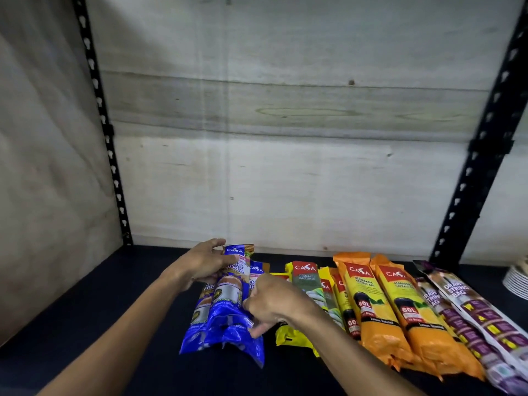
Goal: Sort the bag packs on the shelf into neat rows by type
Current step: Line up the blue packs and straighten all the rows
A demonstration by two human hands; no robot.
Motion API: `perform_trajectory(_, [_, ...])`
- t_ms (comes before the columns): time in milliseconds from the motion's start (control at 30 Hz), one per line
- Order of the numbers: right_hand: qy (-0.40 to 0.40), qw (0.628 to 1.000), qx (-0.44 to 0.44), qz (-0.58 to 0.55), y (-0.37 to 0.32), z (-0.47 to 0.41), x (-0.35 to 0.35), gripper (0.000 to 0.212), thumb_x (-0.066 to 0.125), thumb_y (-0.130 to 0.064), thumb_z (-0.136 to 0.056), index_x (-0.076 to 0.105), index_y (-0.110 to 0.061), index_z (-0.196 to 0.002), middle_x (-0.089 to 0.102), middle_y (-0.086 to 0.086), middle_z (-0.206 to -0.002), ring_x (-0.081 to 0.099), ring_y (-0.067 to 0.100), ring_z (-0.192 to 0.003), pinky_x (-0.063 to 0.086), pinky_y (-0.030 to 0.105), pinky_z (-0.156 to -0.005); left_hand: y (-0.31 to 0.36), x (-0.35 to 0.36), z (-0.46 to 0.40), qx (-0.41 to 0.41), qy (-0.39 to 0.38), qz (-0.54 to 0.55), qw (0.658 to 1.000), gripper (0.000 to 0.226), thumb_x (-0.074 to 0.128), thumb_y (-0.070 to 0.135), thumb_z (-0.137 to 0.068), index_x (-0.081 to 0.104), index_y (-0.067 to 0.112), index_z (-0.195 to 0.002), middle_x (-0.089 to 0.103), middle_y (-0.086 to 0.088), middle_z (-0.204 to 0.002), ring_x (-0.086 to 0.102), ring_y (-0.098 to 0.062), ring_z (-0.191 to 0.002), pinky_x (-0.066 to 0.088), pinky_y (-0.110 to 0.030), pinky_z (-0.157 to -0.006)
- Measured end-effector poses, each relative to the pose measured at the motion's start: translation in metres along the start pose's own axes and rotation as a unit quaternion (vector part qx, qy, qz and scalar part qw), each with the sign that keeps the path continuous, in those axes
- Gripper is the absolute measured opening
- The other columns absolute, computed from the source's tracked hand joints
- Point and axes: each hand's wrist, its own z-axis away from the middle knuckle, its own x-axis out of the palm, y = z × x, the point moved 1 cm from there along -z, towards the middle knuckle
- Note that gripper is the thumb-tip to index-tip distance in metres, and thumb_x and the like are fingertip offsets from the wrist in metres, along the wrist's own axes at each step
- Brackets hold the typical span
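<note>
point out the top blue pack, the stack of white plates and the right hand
top blue plastic pack (228, 292): head view, printed middle
stack of white plates (517, 277): head view, rim edges
right hand (274, 304): head view, back

Glossy, crinkled plastic film wraps the blue packs (225, 318), yellow packs (308, 284), orange packs (400, 318) and purple packs (468, 315), lying on a dark matt shelf (85, 332) with black perforated metal posts (103, 132) and a pale, rough-grained wooden back panel (285, 110).
</note>
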Motion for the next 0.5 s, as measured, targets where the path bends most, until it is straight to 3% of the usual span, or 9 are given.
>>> perform_trajectory(67, [0.025, 0.999, -0.002, 0.021, -0.001, 0.003, -0.005, 0.021, 0.057, -0.019, -0.097, 0.060, -0.005, -0.112, 0.077, 0.009, -0.094, 0.075, 0.016, -0.081, 0.056, 0.023, -0.065, 0.000, -0.005, 0.002, 0.002, 0.000, -0.003, 1.000, 0.071, 0.066, 0.024, -0.091, 0.029, 0.025, -0.152, 0.073, -0.001, -0.110, 0.073, -0.016, -0.091, 0.060, -0.030, -0.071])
perform_trajectory(133, [0.088, 0.994, -0.021, 0.065, -0.001, 0.005, -0.010, 0.027, 0.059, -0.024, -0.095, 0.061, -0.006, -0.116, 0.074, 0.008, -0.107, 0.072, 0.020, -0.097, 0.056, 0.029, -0.079, -0.003, -0.008, 0.005, -0.002, 0.001, -0.006, 1.000, 0.070, 0.065, 0.025, -0.092, 0.028, 0.023, -0.152, 0.072, -0.001, -0.109, 0.072, -0.013, -0.091, 0.058, -0.028, -0.068])
perform_trajectory(233, [0.141, 0.987, -0.044, 0.062, -0.001, 0.006, -0.011, 0.036, 0.051, -0.037, -0.098, 0.062, -0.008, -0.118, 0.069, 0.008, -0.116, 0.066, 0.023, -0.105, 0.052, 0.031, -0.080, -0.013, -0.008, 0.010, -0.022, 0.015, -0.029, 0.999, 0.056, 0.065, 0.034, -0.092, 0.044, 0.020, -0.141, 0.068, 0.002, -0.107, 0.064, -0.010, -0.094, 0.050, -0.029, -0.073])
perform_trajectory(367, [0.117, 0.992, -0.036, 0.009, -0.002, 0.003, -0.002, 0.047, 0.043, -0.051, -0.098, 0.062, -0.011, -0.110, 0.071, 0.008, -0.105, 0.072, 0.026, -0.094, 0.056, 0.032, -0.074, -0.030, -0.008, 0.011, -0.064, -0.012, -0.017, 0.998, 0.037, 0.064, 0.048, -0.088, 0.061, 0.033, -0.121, 0.075, 0.001, -0.105, 0.068, -0.018, -0.103, 0.049, -0.047, -0.097])
perform_trajectory(500, [0.071, 0.994, -0.006, -0.080, 0.000, -0.003, 0.004, 0.051, 0.046, -0.053, -0.096, 0.054, -0.013, -0.127, 0.070, 0.010, -0.115, 0.074, 0.028, -0.091, 0.060, 0.037, -0.084, -0.040, -0.010, 0.009, -0.070, -0.044, 0.032, 0.996, 0.038, 0.068, 0.051, -0.083, 0.061, 0.040, -0.119, 0.077, -0.003, -0.106, 0.072, -0.025, -0.102, 0.053, -0.052, -0.096])
